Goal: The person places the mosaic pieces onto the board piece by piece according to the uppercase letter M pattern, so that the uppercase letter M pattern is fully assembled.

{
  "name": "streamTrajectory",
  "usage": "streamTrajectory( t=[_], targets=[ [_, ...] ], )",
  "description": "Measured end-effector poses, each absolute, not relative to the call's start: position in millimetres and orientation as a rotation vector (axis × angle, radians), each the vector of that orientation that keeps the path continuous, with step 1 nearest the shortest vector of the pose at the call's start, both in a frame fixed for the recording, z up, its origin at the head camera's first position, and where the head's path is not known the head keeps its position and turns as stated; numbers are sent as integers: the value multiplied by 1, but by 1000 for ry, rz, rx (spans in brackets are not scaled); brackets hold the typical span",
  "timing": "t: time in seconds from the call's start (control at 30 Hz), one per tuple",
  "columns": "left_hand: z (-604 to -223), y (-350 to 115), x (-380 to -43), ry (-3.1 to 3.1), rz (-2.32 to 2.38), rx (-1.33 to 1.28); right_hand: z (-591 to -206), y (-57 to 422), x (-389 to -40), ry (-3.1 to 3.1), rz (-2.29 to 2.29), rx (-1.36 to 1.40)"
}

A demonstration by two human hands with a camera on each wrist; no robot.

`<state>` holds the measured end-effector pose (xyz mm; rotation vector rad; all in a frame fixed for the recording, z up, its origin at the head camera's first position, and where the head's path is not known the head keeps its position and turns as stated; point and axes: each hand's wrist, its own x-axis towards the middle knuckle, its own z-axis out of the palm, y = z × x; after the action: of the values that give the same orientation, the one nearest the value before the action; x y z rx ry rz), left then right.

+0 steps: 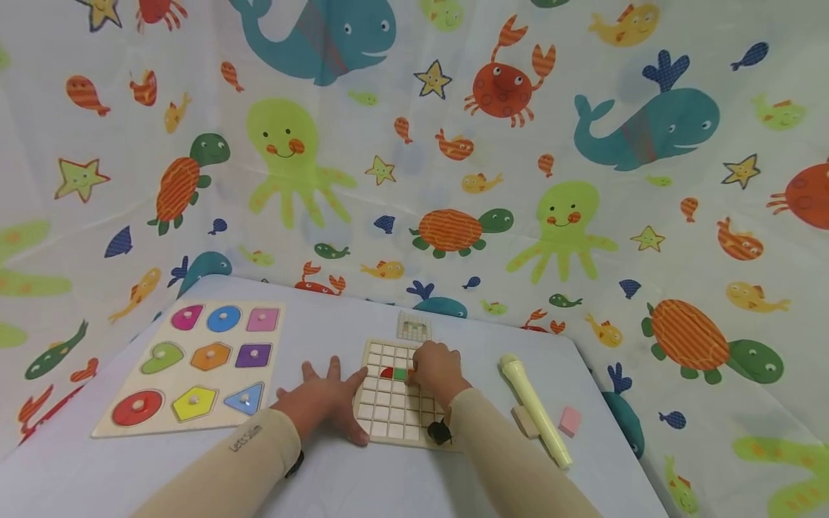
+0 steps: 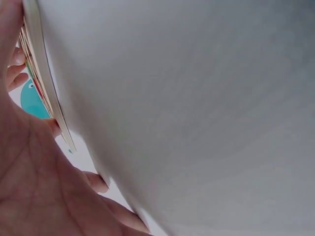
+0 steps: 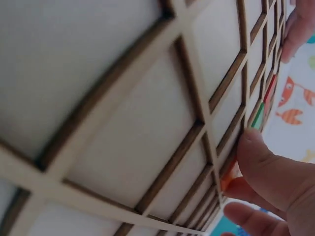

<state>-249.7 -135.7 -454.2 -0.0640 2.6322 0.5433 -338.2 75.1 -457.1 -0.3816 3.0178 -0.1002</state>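
The grid (image 1: 383, 398) sits in the lower middle of the head view, barely begun by my reckoning: a red tile (image 1: 386, 373) and a green tile (image 1: 400, 374) lie in neighbouring cells, and the right hand (image 1: 439, 370) pinches an orange tile (image 3: 229, 176) at the next, whether fully seated I can't tell. Other visible cells look bare, left to fill. The left hand (image 1: 327, 396), fingers spread wide, grips nothing at the grid's left edge.

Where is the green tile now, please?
In the head view, the green tile sits in the grid, right of the red piece, left of the right hand.
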Motion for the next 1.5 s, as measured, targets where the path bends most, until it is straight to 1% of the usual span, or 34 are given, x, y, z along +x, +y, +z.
streamTrajectory(
  t=[0.17, 0.47, 0.63, 0.77, 1.07, 1.33, 1.5],
  targets=[
    [-458, -133, -248, 2643, 539, -47, -458, 80, -325, 3028, -136, -358],
    [-450, -131, -250, 2679, 528, -42, -436, 91, -276, 3067, -534, -303],
    [-450, -132, -251, 2673, 524, -55, -440, 106, -249, 3050, -650, -257],
    [-452, -134, -252, 2662, 525, -64, -442, 119, -235, 3004, -663, -241],
    [-455, -134, -251, 2631, 560, -68, -439, 145, -222, 2936, -766, -244],
    [-456, -131, -251, 2630, 561, -70, -434, 150, -216, 2920, -797, -136],
    [-457, -131, -252, 2629, 557, -74, -434, 153, -214, 2905, -821, -115]
  ],
)
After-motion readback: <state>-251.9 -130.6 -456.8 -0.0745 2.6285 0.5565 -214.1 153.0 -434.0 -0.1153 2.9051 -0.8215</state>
